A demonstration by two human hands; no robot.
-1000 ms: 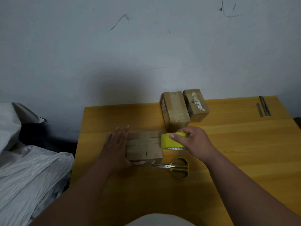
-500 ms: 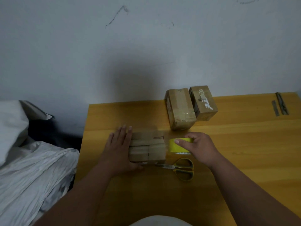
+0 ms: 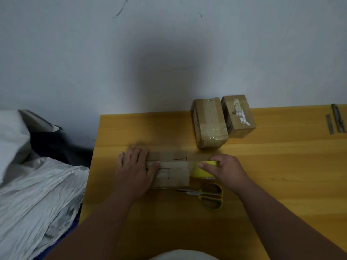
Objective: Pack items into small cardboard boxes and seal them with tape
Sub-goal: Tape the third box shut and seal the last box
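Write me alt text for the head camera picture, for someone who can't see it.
A person's left hand presses on a small cardboard box on a yellow wooden table while the right hand grips a yellow tape roll, a strip stretched across the box top. Yellow-handled scissors lie just in front, and two taped boxes stand by the wall.

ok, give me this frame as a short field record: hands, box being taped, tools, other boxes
left hand: flat on the left end of the box, thumb pressing the tape end
right hand: grips the yellow tape roll at the box's right end
box: on the table, tape strip stretched across its top
scissors: yellow handles, lying closed just in front of the box
sealed boxes: two, side by side near the wall
right far edge: two metal strips
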